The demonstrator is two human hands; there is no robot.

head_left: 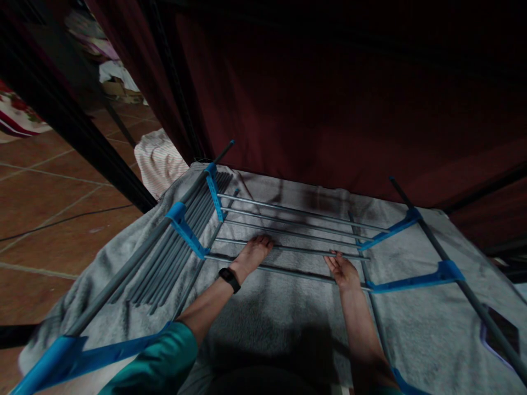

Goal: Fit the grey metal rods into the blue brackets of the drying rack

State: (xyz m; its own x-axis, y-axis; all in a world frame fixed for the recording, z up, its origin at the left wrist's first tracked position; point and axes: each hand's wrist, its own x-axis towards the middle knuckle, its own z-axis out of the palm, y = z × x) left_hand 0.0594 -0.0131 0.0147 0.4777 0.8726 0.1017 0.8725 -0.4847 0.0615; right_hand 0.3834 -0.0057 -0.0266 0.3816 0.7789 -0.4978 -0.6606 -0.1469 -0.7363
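My left grip (257, 250) curls over a slim, smooth grey rod (302, 250); my right grip (342, 270) has its fingertips at the same rod, and I cannot tell whether they close on it. The rod lies between the front and back pairs of ribbed blue brackets (187, 230), its ends apart from them. Loose tubes (177, 255) lie side by side at left on a fleecy grey blanket (284, 318). Beyond hangs a maroon curtain (329, 126); tiled floor (61, 192) shows left. Bare blanket opens between my forearms; a phone (501, 332) lies near the right edge.
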